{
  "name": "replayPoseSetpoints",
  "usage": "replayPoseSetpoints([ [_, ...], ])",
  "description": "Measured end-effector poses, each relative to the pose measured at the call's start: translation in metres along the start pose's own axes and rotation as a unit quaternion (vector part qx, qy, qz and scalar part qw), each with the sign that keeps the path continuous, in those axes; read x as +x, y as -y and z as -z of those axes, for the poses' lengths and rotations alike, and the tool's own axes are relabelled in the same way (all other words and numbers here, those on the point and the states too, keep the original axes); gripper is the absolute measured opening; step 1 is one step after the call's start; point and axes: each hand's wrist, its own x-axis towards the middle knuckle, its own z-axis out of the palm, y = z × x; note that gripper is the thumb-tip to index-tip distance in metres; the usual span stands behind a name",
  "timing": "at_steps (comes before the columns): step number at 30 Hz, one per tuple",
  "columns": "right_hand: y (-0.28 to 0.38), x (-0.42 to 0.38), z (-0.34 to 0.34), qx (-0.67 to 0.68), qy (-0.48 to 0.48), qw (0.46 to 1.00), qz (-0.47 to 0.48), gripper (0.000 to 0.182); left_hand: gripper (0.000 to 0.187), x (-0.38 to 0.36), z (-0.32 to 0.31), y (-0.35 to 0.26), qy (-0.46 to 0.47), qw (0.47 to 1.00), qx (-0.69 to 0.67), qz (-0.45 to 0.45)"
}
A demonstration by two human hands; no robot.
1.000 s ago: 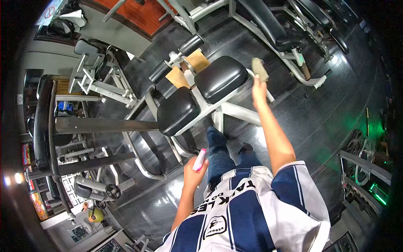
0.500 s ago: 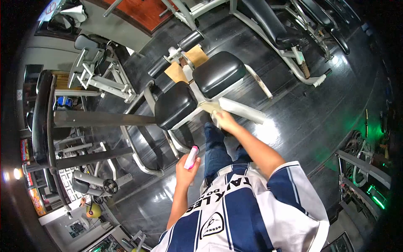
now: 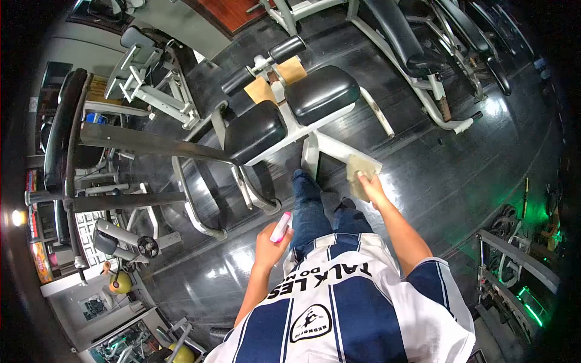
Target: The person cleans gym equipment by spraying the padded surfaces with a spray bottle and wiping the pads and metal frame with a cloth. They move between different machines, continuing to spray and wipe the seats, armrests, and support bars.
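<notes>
My right hand point(image 3: 374, 190) is closed on a pale tan cloth point(image 3: 358, 167), which hangs flat beneath the fingers. In this view the cloth overlaps the end of the machine's white metal foot point(image 3: 336, 150). Lower down on the left, my left hand point(image 3: 270, 243) grips a small pink-and-white bottle point(image 3: 280, 227), its pink end pointing up and away from me. Ahead of both hands stands an exercise bench with two black padded cushions point(image 3: 321, 95) on a white frame point(image 3: 295, 128).
Black foam rollers point(image 3: 287, 49) and brown patches point(image 3: 259, 90) are at the bench's far side. A machine with dark beams point(image 3: 157, 141) stands left, another padded bench point(image 3: 387, 33) at upper right. A weight rack point(image 3: 514, 260) is at right on the shiny black floor point(image 3: 436, 181).
My right hand has drawn the cloth away from the cushions' near edge, moving right and back towards me. My left hand still holds the bottle, hardly moved. The view has shifted slightly.
</notes>
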Motion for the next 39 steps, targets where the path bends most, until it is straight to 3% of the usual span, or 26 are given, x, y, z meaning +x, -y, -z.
replayPoseSetpoints([
  [1,-0.004,-0.002,-0.004,-0.062,0.018,0.998,-0.025,0.049,0.025,-0.003,0.0,-0.003,-0.008,1.0,-0.007,0.005],
  [2,-0.009,-0.007,-0.013,-0.037,0.036,0.998,0.039,0.05,0.025,-0.007,-0.001,-0.002,-0.009,1.0,-0.006,0.006],
  [5,-0.003,-0.028,-0.033,-0.088,0.07,0.992,0.058,0.045,0.025,-0.02,-0.004,0.001,-0.019,1.0,0.02,0.007],
  [6,-0.041,-0.013,-0.043,-0.049,0.081,0.994,0.053,0.043,0.026,-0.025,-0.005,0.001,-0.018,1.0,0.018,0.013],
  [9,-0.049,-0.031,-0.041,-0.049,0.128,0.99,0.021,0.043,0.027,-0.036,-0.008,0.001,-0.024,0.999,0.023,0.016],
  [10,-0.058,-0.028,-0.041,-0.11,0.128,0.986,-0.009,0.041,0.028,-0.04,-0.01,0.001,-0.029,0.999,0.028,0.014],
  [17,-0.065,-0.048,-0.001,-0.034,0.137,0.99,-0.024,0.045,0.029,-0.045,-0.005,-0.008,-0.019,0.999,0.025,0.031],
  [30,-0.038,-0.06,0.024,-0.013,0.02,1.0,0.008,0.047,0.029,-0.01,0.004,-0.007,-0.006,0.999,-0.003,-0.036],
  [37,-0.009,-0.048,-0.032,0.028,-0.021,0.999,0.027,0.049,0.029,0.003,0.05,0.032,-0.002,0.995,-0.051,-0.083],
  [39,0.019,-0.039,-0.062,0.036,-0.09,0.993,0.062,0.05,0.028,0.002,0.075,0.052,-0.014,0.994,-0.017,-0.111],
])
